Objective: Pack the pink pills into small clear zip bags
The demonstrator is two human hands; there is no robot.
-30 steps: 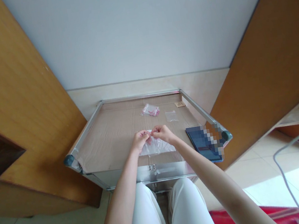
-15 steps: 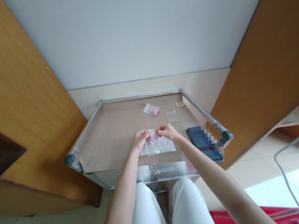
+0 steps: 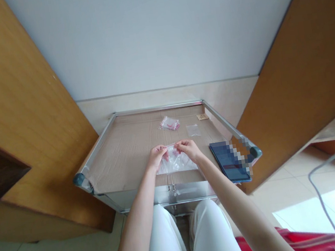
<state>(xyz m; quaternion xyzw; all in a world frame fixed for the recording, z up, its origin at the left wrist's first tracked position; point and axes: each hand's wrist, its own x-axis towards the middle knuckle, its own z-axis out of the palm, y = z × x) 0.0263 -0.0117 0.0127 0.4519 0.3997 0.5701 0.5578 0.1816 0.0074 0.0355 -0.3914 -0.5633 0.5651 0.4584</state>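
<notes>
My left hand [image 3: 157, 155] and my right hand [image 3: 190, 149] both pinch the top edge of a small clear plastic bag [image 3: 176, 164], which hangs between them just above the cardboard-lined metal tray table [image 3: 120, 149]. Something small and pink shows through the bag near its top. The fingers of both hands are closed on the bag's rim, a few centimetres apart.
Farther back on the tray lie a clear bag with pink pieces [image 3: 169, 123], an empty small clear bag [image 3: 193, 130] and a little tan tag [image 3: 202, 116]. A dark blue tablet [image 3: 227, 160] rests at the tray's right edge. Wooden panels stand on both sides.
My hands have moved slightly apart along the bag's top edge, the right hand shifting to the right. The bag has stayed in front of me.
</notes>
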